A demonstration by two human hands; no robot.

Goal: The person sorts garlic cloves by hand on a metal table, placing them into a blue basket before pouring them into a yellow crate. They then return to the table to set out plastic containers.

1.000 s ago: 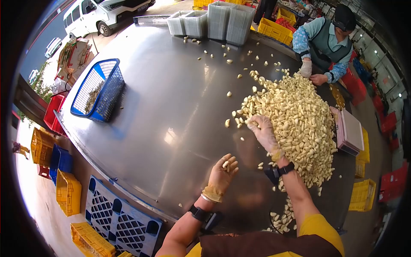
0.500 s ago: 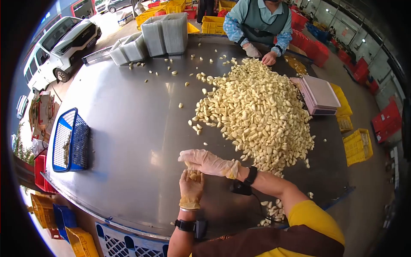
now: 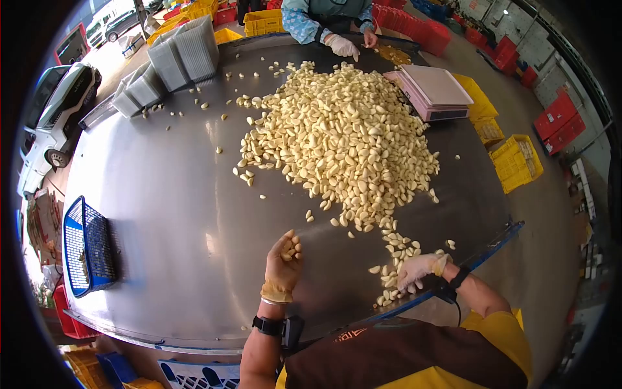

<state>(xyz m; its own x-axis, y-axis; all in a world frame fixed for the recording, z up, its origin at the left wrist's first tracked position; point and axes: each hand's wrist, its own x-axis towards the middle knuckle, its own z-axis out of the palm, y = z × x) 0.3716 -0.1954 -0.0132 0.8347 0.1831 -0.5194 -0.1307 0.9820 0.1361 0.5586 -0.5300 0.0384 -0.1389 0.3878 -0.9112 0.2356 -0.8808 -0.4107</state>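
Observation:
Several peeled garlic cloves (image 3: 291, 250) lie in my left hand (image 3: 281, 266), its fingers curled up around them above the bare metal. My right hand (image 3: 420, 270), in a thin whitish glove, is low at the near table edge. Its fingers bend down round cloves there, and the fingertips are partly hidden. Beside it a loose trail of garlic cloves (image 3: 391, 272) runs up to the large heap of garlic cloves (image 3: 343, 139) on the metal table (image 3: 175, 214).
A blue basket (image 3: 97, 249) stands at left. Stacked clear trays (image 3: 184, 55) and a pink scale (image 3: 433, 91) stand farther back. Across the heap, a co-worker's gloved hand (image 3: 342, 47) is near the cloves. Yellow crates (image 3: 516, 162) sit beyond the right edge.
My right hand has left its place over my left hand and gone right to the cloves at the near edge. The cloves in my left hand now show openly. The view has shifted right.

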